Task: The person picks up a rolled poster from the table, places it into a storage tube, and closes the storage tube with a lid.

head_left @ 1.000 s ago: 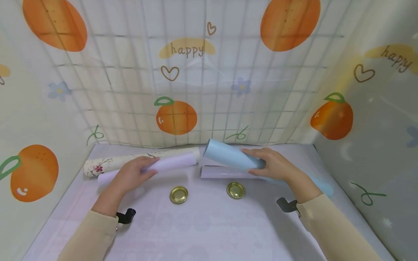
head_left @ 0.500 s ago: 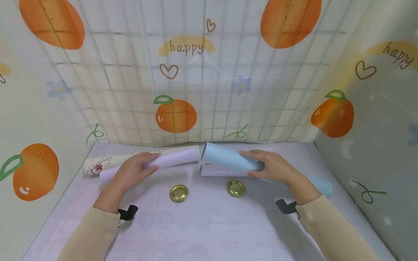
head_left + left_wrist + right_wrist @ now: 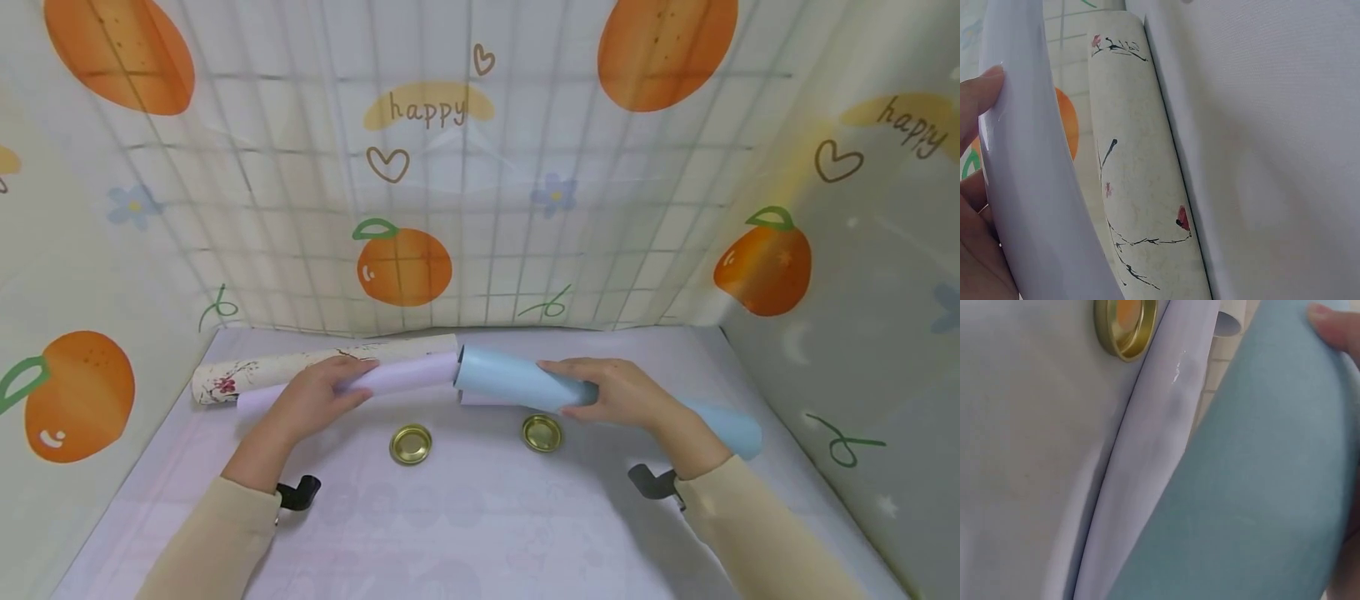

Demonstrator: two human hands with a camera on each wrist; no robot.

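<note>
My left hand grips a rolled lavender sheet, lifted off the table and slanting up to the right. In the left wrist view its smooth side lies between my thumb and fingers. A light blue roll is gripped by my right hand, its left end raised. The two held rolls meet end to end in the head view, the blue one appearing in front; I cannot tell whether they touch. Beneath the blue roll lies a second, glossy lavender roll, mostly hidden in the head view.
A cream roll with a plum-blossom print lies behind the left hand. Two small gold dishes, one left and one right, stand on the pale tabletop. A patterned curtain closes off the back.
The blue roll's left end has come down and left, covering more of the lavender roll below. My left hand has shifted slightly right with its roll, whose right end now reaches the blue roll.
</note>
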